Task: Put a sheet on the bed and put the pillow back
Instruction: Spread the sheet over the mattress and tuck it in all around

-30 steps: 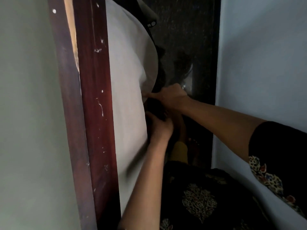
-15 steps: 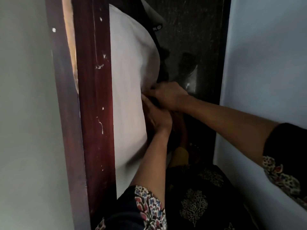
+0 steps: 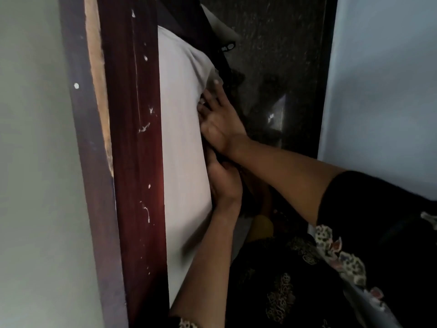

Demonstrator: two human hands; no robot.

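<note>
Head view looks down along the white sheet (image 3: 182, 162), which lies stretched flat over the mattress just right of the dark red wooden bed frame (image 3: 139, 162) and runs alongside it from the lower edge of the picture up towards the top. On the sheet's far side from the bed frame, its edge curves down and bunches into folds at the upper corner.

Both hands are at that edge. The right hand (image 3: 222, 124) lies against it with its fingers (image 3: 208, 100) fairly straight and slightly spread, their tips pressing into the gathered cloth. The left hand (image 3: 224, 183) sits just below it, further down the bed frame's length, touching the sheet's edge. Its fingers run under the right wrist, and I cannot tell whether they are curled on the cloth or flat.

Pale scratches and chips mark the bed frame. A grey-green wall (image 3: 35, 162) stands against its other side. Beyond the hands, away from the bed frame, there is a dark speckled floor (image 3: 283, 55), and past that a pale blue wall (image 3: 378, 91). The person's dark, flower-printed clothing (image 3: 283, 292) fills the lower right, well apart from the bed frame.
</note>
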